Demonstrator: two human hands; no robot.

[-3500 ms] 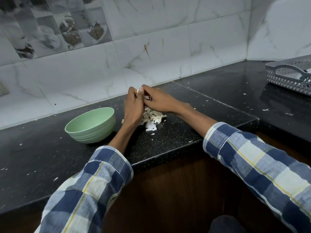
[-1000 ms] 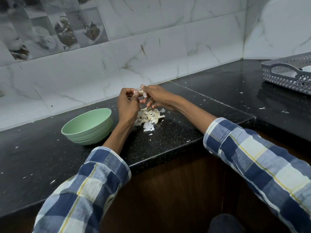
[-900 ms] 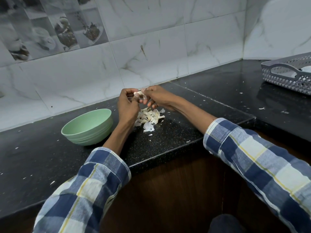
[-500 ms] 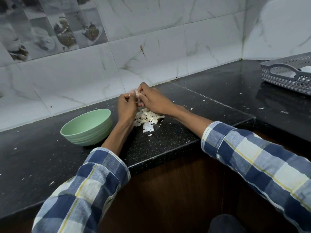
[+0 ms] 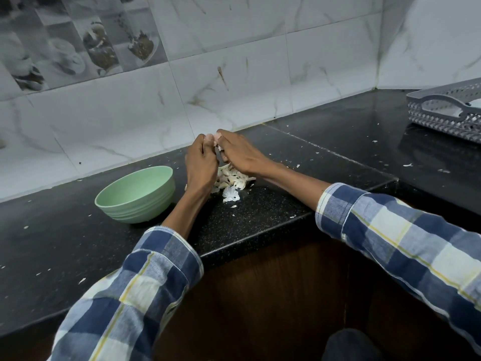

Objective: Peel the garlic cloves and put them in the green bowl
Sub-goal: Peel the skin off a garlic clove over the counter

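Both hands now press closer together than a second ago, the right hand (image 5: 240,155) lowered over the left hand (image 5: 201,165) so the clove shows less. Peeling is the step in hand, I judge: a garlic clove (image 5: 216,138), only a pale sliver visible, is pinched between the fingertips of both hands, which are curled tight on it, above the peel pile (image 5: 231,181) near the bench's back edge. The next move probably calls for stripping the last skin, then carrying the clove left to the green bowl (image 5: 135,195), which stands just beside the left wrist. Whether the bowl holds cloves cannot be seen.
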